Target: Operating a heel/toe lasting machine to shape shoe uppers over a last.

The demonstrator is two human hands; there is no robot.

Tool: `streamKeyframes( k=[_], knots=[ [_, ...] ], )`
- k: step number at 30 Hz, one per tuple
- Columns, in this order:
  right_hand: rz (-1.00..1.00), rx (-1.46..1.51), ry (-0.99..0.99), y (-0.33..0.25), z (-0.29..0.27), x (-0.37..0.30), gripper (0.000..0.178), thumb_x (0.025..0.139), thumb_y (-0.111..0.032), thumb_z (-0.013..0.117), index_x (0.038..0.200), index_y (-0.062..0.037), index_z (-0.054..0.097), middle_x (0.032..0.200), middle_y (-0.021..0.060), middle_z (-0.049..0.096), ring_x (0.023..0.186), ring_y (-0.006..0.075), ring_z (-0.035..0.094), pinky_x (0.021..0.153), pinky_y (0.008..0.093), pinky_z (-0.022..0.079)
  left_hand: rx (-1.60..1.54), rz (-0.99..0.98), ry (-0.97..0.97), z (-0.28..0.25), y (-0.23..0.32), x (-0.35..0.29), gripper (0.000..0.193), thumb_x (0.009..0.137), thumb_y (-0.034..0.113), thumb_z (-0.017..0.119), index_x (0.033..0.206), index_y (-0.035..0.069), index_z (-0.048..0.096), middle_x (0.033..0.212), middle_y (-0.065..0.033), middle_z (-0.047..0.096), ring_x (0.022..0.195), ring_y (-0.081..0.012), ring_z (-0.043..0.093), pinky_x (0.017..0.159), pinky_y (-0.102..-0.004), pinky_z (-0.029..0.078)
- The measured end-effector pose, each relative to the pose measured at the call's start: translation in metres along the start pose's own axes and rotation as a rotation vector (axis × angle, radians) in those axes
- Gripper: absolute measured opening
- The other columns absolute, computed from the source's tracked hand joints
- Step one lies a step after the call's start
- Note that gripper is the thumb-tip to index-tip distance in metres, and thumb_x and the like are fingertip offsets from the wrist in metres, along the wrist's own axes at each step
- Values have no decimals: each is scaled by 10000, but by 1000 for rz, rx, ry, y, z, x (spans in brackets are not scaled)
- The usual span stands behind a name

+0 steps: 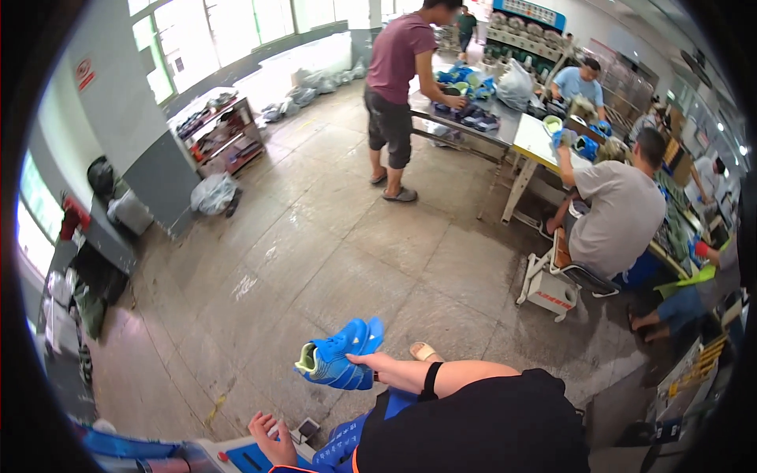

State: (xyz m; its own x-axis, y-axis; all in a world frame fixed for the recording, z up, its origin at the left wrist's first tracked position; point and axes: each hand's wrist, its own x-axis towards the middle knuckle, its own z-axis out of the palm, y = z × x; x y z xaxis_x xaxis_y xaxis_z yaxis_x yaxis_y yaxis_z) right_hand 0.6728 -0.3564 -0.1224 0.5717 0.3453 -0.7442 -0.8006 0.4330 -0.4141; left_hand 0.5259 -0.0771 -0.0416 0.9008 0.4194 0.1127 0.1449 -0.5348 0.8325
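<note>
My right hand (365, 361) is closed on a blue shoe (335, 364) with a pale green lining, held above the floor. A blue flap stands out on its far side; whether this is part of the same shoe or a second one, I cannot tell. Down at the lower edge, my left hand (274, 438) is raised with its fingers apart and nothing in it. Beside that hand is a white and blue machine panel (244, 456) with a red button.
A person (392, 79) stands handling dark pieces at a metal table (505, 118). Another, in a grey shirt (619, 209), sits on a chair at a white-topped table (540, 138). A shelf rack (229, 138) and a plastic bag (213, 195) stand by the left wall.
</note>
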Motion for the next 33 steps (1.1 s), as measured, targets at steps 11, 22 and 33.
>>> streamKeyframes(
  k=[11,22,33],
  knots=[
    [-690,620,4,-362,-273,-55,441,997,-298,484,1346,-33,436,1310,168,556,1140,331,571,980,496,464,214,-431,-248,223,3,80,274,803,259,732,941,51,618,907,-87,616,655,-151,572,568,-308,469],
    [-1791,321,1078,-650,-495,-244,309,895,-380,569,1043,-108,571,959,21,532,824,125,499,641,300,392,357,-249,-548,354,58,95,367,869,303,711,1161,102,617,1032,-118,661,925,-236,611,802,-384,496],
    [22,-1331,112,-110,-434,83,305,795,-324,635,975,-99,737,942,147,718,905,299,686,786,405,520,281,-454,-415,317,80,41,328,777,264,769,968,30,643,1004,-164,633,834,-253,698,708,-350,568]
  ],
)
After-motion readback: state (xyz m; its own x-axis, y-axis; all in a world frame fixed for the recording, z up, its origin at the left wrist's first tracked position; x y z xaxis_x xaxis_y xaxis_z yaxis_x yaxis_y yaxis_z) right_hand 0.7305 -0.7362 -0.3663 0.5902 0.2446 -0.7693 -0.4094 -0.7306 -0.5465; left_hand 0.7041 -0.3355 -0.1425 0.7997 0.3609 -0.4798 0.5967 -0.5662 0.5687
